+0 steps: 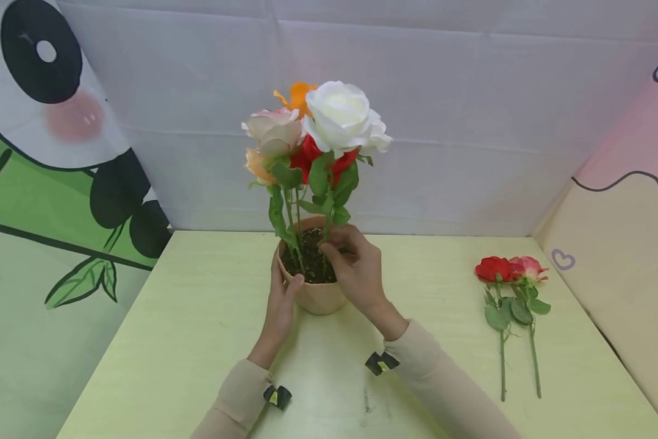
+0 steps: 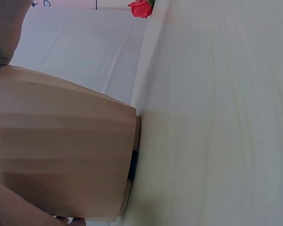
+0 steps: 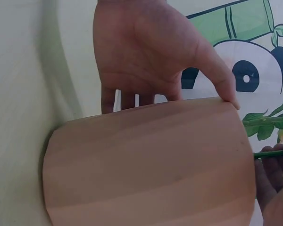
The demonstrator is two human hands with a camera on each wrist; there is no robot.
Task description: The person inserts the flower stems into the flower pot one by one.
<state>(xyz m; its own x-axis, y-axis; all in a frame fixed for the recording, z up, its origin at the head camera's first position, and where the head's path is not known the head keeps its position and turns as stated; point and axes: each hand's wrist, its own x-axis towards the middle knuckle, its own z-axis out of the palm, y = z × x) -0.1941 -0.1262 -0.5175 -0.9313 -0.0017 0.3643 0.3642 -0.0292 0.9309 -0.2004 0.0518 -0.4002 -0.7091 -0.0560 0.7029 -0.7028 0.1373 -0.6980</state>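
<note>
A terracotta-coloured flower pot (image 1: 320,299) filled with dark soil (image 1: 311,244) stands on the table. My left hand (image 1: 281,299) holds its left side, thumb at the rim and fingers reaching round the wall; the right wrist view shows this hand (image 3: 146,44) too. Over the soil, my right hand (image 1: 358,265) pinches a green stem (image 3: 269,154) between thumb and fingers. Above it are a large white rose (image 1: 336,116) and red petals (image 1: 305,155). On the left side of the pot stand a pale pink rose (image 1: 274,131) and a peach flower (image 1: 258,164). An orange flower (image 1: 300,97) is partly hidden behind.
Two artificial roses lie on the table at the right: a red rose (image 1: 493,269) and a pink one (image 1: 528,268), stems towards the front. A pale cloth backdrop (image 1: 444,122) hangs behind the table (image 1: 197,329), with printed cartoon panels on both sides.
</note>
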